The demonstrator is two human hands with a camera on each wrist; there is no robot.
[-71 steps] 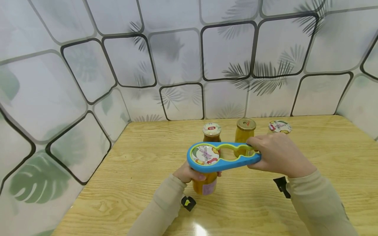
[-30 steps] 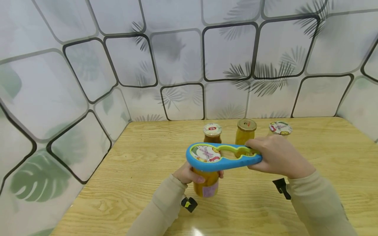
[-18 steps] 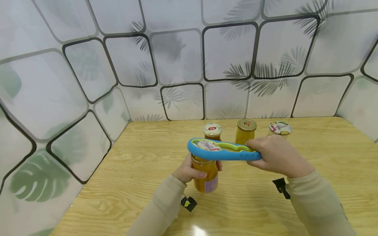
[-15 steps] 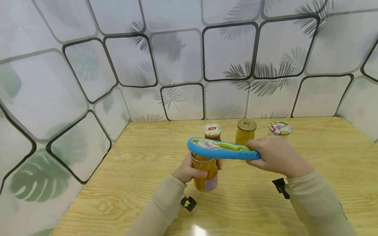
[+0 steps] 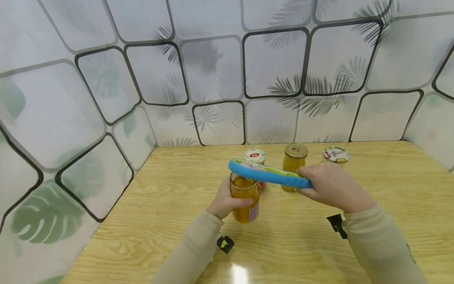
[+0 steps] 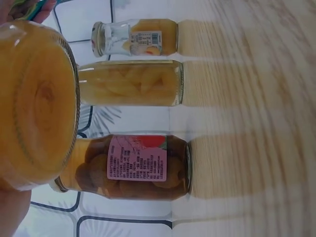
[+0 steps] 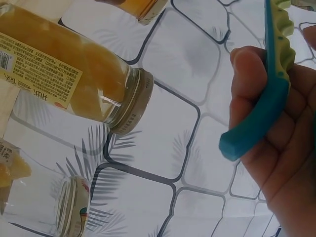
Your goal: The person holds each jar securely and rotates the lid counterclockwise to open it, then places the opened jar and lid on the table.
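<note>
My left hand (image 5: 225, 201) grips an uncapped glass jar (image 5: 242, 213) of orange fruit around its side. Its bare rim shows in the head view, and in the left wrist view its base is raised off the table. My right hand (image 5: 333, 185) holds the narrow end of a blue and lime-green jar opener (image 5: 280, 179), its fingers curled round it. Tilted, the opener is just above the jar's mouth. A patterned lid (image 5: 252, 166) sits in its large loop, mostly hidden by the blue edge.
Behind stand a jar of dark fruit (image 6: 133, 168), a yellow fruit jar (image 5: 293, 162) with a gold lid, and a jar with a patterned lid (image 5: 336, 154) partly behind my right hand. The wooden table (image 5: 170, 189) meets a patterned backdrop (image 5: 220, 122).
The jar opener has tilted and risen off the jar, carrying the lid with it, so the jar's mouth is now uncovered. The jar has moved slightly up in the head view.
</note>
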